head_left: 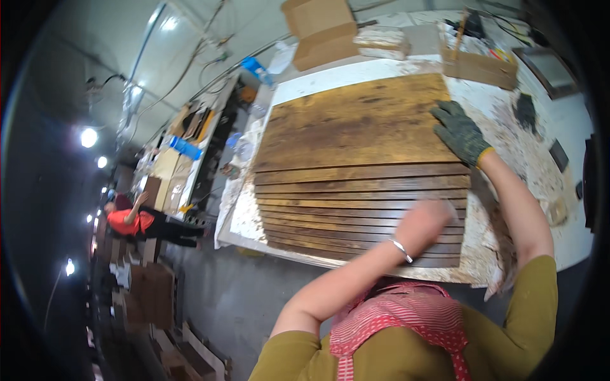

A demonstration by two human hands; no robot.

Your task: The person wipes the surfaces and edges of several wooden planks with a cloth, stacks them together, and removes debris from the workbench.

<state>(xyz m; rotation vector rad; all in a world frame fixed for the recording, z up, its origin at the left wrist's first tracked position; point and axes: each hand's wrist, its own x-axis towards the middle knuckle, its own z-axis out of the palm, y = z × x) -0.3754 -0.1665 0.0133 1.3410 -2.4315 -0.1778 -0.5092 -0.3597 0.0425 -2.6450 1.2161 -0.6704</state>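
Brown wood-grain boards lie on the work table, overlapping in steps so that several show only narrow strips [356,195]. The uppermost, farthest board [349,120] shows its broad face, with dark patches in the grain. My right hand [462,132], in a dark green knit glove with a yellow cuff, lies with fingers apart on that board's right edge. My left hand [424,225] is bare, with a silver bracelet at the wrist. It is closed over the right part of the strips and blurred by motion. Something pale shows at its fingers, too smeared to name.
The white table [251,219] is stained with brown specks. At its back are an open cardboard box [324,38], a white stack [381,43] and a carton of odds and ends [480,66]. A dark glove [525,113] lies right. A person in orange [130,219] stands far left.
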